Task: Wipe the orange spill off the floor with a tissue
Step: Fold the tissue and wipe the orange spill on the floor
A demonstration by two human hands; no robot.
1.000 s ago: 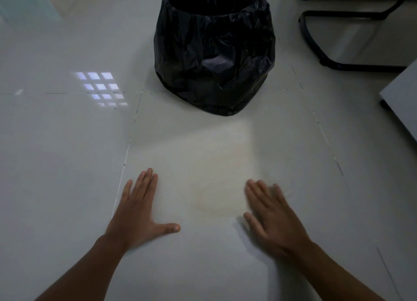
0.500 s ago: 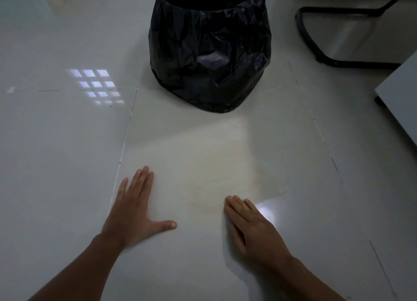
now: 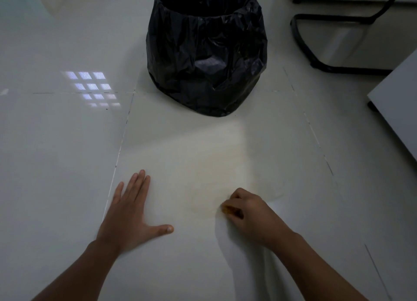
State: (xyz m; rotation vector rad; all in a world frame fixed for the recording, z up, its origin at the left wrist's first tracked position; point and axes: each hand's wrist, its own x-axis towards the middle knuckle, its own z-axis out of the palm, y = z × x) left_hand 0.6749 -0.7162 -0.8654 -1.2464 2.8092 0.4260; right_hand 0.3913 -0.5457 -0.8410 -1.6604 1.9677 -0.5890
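Observation:
A thin white tissue [image 3: 180, 156] lies spread on the pale tiled floor in front of me. A faint orange spill stain [image 3: 203, 201] shows through it, between my hands. My left hand [image 3: 128, 215] rests flat on the tissue's left part, fingers spread and thumb out. My right hand [image 3: 250, 215] has its fingers curled and pinches the tissue at the right edge of the stain. The tissue is bunched and lifted there.
A bin lined with a black plastic bag [image 3: 206, 52] stands just beyond the tissue. A black tubular chair base [image 3: 316, 41] is at the back right. The corner of a grey piece of furniture [image 3: 399, 111] juts in at the right edge.
My right hand slid left towards the stain, then curled from flat into a pinch on the tissue. My left hand stayed flat in place.

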